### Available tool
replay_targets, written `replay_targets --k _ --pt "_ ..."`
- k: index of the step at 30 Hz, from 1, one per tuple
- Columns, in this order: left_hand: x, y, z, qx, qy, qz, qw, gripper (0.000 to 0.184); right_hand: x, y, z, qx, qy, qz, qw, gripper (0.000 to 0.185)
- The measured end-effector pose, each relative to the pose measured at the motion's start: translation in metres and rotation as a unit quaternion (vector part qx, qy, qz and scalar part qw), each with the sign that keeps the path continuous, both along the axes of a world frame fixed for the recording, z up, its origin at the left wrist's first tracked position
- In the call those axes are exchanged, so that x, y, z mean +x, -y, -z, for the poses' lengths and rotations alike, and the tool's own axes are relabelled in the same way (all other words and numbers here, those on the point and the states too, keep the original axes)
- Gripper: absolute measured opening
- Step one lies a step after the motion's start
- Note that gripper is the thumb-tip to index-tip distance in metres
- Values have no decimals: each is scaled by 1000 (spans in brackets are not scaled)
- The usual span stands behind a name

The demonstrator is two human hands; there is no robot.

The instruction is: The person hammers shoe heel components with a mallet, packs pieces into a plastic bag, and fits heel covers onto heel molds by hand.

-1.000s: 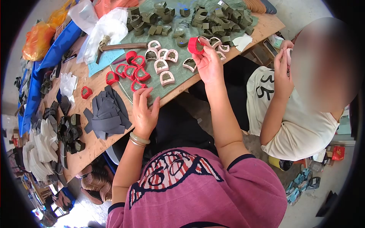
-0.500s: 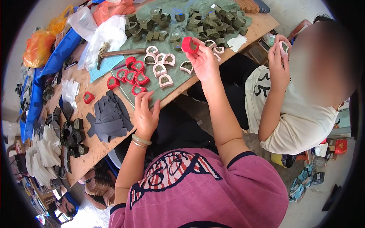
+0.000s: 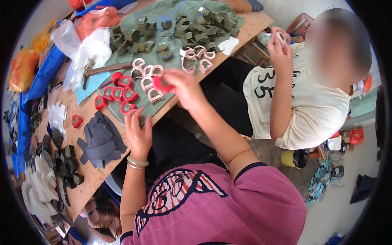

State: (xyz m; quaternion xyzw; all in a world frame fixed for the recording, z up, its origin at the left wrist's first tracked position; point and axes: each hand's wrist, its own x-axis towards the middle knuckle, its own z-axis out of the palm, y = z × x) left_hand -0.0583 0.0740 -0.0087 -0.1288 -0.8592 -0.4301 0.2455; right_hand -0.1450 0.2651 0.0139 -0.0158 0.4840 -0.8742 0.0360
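Note:
My right hand point(image 3: 185, 87) is closed on a red D-shaped piece point(image 3: 162, 85), somewhat blurred, above the front part of the green cloth point(image 3: 143, 102). Behind it lie several pale pink D-shaped pieces point(image 3: 154, 95) with olive insides, and more of them point(image 3: 188, 64) sit farther right. Holding nothing, my left hand point(image 3: 138, 136) is at the table's front edge with its fingers apart and slightly bent. Just beyond its fingertips is a group of matching red pieces point(image 3: 117, 94). One more red piece point(image 3: 76, 121) rests alone on the bare wood.
A hammer point(image 3: 110, 68) lies across the cloth edge near clear plastic bags point(image 3: 93, 49). Olive pieces point(image 3: 204, 28) are heaped at the back. Dark grey strips point(image 3: 102, 141) are stacked left of my left hand. A co-worker point(image 3: 302, 98) sits on the right, holding a small white piece point(image 3: 281, 38).
My right hand has moved left and nearer to me with the red piece, from beside the pink pieces to over them. My left hand stays by the table edge. The view has shifted.

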Motion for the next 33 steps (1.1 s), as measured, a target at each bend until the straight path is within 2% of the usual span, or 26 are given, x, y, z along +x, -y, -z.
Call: replay_targets --k 2,3,5,6,9,10,12,13,14,15,16,17,18,22,25,26,30,33 --pt "0 0 1 8 1 -1 1000 32 17 17 1 38 23 -87 995 23" --pt "1 2 0 26 -13 -9 1000 31 20 27 12 43 26 -84 995 23" --pt "3 5 1 63 -45 -31 997 30 21 45 34 169 -78 -82 979 19" --pt "3 6 4 67 -45 -32 996 30 20 50 39 173 -78 -83 978 19" --pt "5 11 13 179 -47 -97 978 31 26 67 36 291 -116 -34 949 16" --pt "5 12 17 175 -48 -113 977 31 25 69 37 286 -118 -50 950 16" --pt "7 17 18 14 -115 -78 990 34 18 74 42 398 -193 3 897 16" --pt "15 17 9 0 -109 -37 993 34 13 74 49 417 -273 24 867 14" --pt "22 16 4 26 -116 -9 993 33 6 72 50 451 -402 47 796 9" --pt "31 17 -3 12 -109 29 994 31 5 72 50 520 -472 68 709 8" --pt "44 18 -9 28 -76 15 997 30 10 78 49 503 -427 69 748 11" --pt "53 23 -16 32 -84 15 996 30 9 83 47 548 -468 99 686 16" --pt "61 30 -19 37 -93 26 995 31 14 86 49 448 -381 80 805 20" --pt "93 61 -19 12 -42 -15 999 29 24 90 38 453 -394 24 799 29" --pt "124 79 -13 -2 14 -25 1000 26 34 90 29 525 -421 24 739 36" --pt "128 86 -11 -18 12 -56 998 25 37 88 32 526 -416 19 741 36" --pt "106 122 -31 -72 -32 -136 988 16 24 91 34 530 -442 50 722 41" --pt "59 174 -50 -65 -5 -212 975 13 29 90 36 538 -443 46 716 43"
